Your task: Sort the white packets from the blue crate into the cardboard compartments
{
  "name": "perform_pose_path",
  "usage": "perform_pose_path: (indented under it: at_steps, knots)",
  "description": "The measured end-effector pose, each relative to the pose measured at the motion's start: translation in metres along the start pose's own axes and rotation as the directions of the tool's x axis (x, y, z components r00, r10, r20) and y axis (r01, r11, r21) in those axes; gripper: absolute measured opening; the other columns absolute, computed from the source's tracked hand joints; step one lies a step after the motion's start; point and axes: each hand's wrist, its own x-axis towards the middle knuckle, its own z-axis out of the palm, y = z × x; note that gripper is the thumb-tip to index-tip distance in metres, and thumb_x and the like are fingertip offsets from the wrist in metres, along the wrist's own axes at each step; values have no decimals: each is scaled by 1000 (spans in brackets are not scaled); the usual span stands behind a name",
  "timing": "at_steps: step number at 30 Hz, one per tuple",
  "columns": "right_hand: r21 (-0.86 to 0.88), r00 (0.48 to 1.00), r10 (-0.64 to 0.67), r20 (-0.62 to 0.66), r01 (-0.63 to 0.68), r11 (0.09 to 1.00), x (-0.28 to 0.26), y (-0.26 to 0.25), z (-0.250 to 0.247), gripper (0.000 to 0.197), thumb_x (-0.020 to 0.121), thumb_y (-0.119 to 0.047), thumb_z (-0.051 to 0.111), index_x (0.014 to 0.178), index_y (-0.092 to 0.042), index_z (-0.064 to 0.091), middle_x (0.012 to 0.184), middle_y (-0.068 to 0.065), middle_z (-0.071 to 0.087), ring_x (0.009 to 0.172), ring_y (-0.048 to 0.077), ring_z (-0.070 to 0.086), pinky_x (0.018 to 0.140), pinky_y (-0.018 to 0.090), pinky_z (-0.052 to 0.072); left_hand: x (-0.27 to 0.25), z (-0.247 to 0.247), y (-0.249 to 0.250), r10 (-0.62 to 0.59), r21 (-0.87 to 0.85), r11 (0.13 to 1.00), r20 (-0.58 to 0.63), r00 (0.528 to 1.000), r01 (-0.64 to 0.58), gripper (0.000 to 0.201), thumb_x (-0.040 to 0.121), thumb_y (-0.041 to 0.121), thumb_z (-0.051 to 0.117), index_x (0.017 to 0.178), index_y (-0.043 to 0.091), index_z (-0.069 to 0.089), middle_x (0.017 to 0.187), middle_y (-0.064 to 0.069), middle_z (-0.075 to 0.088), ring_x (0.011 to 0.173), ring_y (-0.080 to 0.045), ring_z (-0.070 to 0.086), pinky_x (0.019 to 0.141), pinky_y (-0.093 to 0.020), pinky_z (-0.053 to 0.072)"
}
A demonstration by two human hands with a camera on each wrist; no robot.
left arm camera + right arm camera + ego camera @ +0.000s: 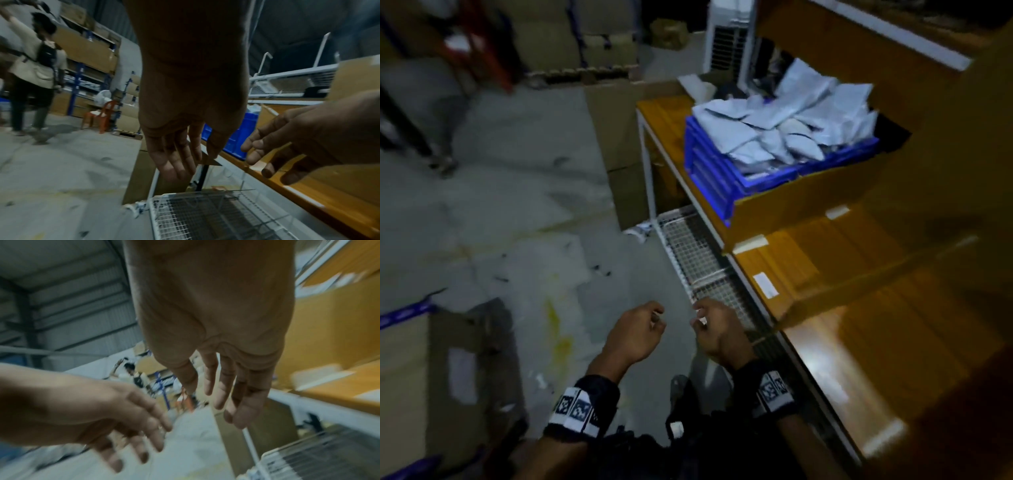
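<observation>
Both hands, left hand [635,330] and right hand [717,327], hung empty, fingers loosely relaxed. White packets [787,126] filled the blue crate [709,164], well apart up the shelf.

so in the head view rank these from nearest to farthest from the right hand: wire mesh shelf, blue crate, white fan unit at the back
From the right hand:
1. Wire mesh shelf, directly beside and beyond the fingers, low on the rack.
2. Blue crate, farther up the rack on the orange shelf, heaped with white packets.
3. White fan unit, behind the crate at the top.

A dim warehouse: stained grey concrete floor [510,192] left of the hands, blue steel racking [77,84] with brown cardboard boxes [86,47] ahead, an orange plastic chair [104,115] beside it.
</observation>
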Motion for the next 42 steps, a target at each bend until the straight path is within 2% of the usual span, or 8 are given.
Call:
perform_pose_path:
  at_steps: [4,10,17,23,26,31,37,42]
  knots:
    - [-67,995,-39,95,46,997,78,-11,20,33,99,-24,61,129,-12,64,121,16,69,113,35,66,99,41,54,23,-29,-37,-139,-17,990,-8,990,139,24,103,30,63,127,27,63,107,2,73,97,-21,72,85,-37,59]
    - [-43,988,-147,56,150,988,167,-50,17,26,99,-17,64,124,-12,66,118,13,67,110,33,66,93,45,56,73,-87,-50,-197,-58,980,-96,976,192,24,105,31,61,128,24,64,113,1,74,105,-22,72,89,-36,57]
    - [-84,943,-262,-207,250,965,248,-100,-34,21,93,-19,58,109,-14,69,106,13,65,96,37,62,85,50,54,173,-145,-35,-74,-101,993,-127,989,61,23,105,27,60,128,26,65,104,8,69,99,-18,71,87,-32,55]
    - [-232,833,-208,-513,99,968,311,-129,-86,20,96,-21,56,111,-17,69,110,11,63,100,38,59,83,46,51,299,-211,-2,226,-65,970,-94,970,-232,26,104,25,60,129,27,65,109,7,70,98,-15,68,86,-34,55]
    - [-190,738,-101,-667,-37,981,330,-136,-113,14,95,-13,71,107,-19,68,108,6,62,100,35,60,78,44,48,353,-241,27,408,-28,912,-57,911,-410,24,103,25,59,126,26,66,111,4,71,100,-19,68,86,-40,56]
    - [-238,552,9,-834,-373,897,354,-128,-152,20,94,-18,62,112,-13,67,111,14,63,99,42,55,83,49,45,420,-275,90,675,1,737,35,737,-676,25,99,29,61,124,31,62,117,4,69,104,-22,68,85,-41,56]
    - [-216,577,246,-778,-615,758,372,-111,-162,38,89,-29,75,122,-15,63,126,16,59,113,44,54,86,53,51,477,-284,161,846,9,532,35,532,-846,32,95,22,71,125,25,62,131,3,52,110,-19,57,84,-40,54]
    - [-160,497,338,-799,-719,677,387,-111,-174,30,90,-36,73,113,-19,64,117,12,62,108,42,54,83,49,46,525,-267,206,873,87,440,191,448,-894,44,91,35,72,133,29,63,136,-3,49,116,-29,54,89,-45,54]
